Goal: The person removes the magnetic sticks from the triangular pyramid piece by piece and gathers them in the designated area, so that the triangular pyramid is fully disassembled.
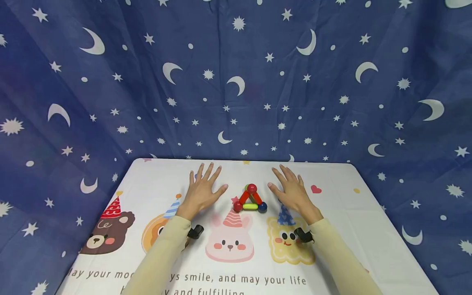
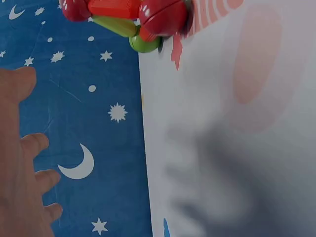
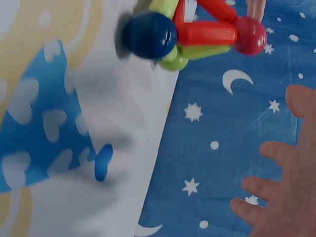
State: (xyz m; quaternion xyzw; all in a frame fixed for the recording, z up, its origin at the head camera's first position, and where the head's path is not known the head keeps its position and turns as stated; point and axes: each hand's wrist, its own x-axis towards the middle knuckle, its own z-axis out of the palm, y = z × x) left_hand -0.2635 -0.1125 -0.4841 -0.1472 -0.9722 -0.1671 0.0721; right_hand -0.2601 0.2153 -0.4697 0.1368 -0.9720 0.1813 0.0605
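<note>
At lower left of the head view, the white table (image 1: 368, 223) is beginning with its slanting edge. Left of centre, one left hand (image 1: 202, 192) is hovering, its fingers spreading apart. At the centre, near the back edge, one stick-and-ball shape (image 1: 250, 206) is standing, showing two red balls (image 1: 237, 206), one green ball (image 2: 145, 43) and one blue ball (image 1: 262, 207); a gap is separating it from each hand. Right of centre, one right hand (image 1: 293, 194) is hovering, fingers also apart, and wider room is stretching to the right edge.
</note>
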